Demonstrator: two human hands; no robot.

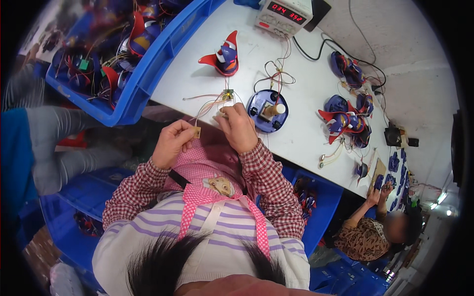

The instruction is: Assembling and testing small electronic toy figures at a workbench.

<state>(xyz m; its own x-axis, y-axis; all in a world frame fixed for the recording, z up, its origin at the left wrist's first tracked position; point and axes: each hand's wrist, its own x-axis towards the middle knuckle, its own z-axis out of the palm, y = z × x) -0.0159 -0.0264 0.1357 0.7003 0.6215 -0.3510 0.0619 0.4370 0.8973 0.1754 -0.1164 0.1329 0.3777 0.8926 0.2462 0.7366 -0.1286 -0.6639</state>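
At the table's near edge my left hand (pixel 174 142) pinches a small tan circuit board (pixel 197 132) between thumb and fingertips. Thin wires (pixel 201 111) run from near it up to a small green circuit board (pixel 227 93) lying on the table. My right hand (pixel 239 127) is closed beside those wires, its fingertips together; what they hold is too small to make out. Beyond the green board stands a red, blue and white toy figure (pixel 226 56), with wires leading down from it. Right of my right hand sits a round blue base (pixel 256 104) with a pale cylindrical post.
A power supply (pixel 284 16) with a red display stands at the back, its leads reaching the round base. A blue crate (pixel 148 74) of toy parts is on the left. More toy figures (pixel 345 121) lie on the right side of the white table (pixel 301 69). A co-worker (pixel 368 232) works farther right.
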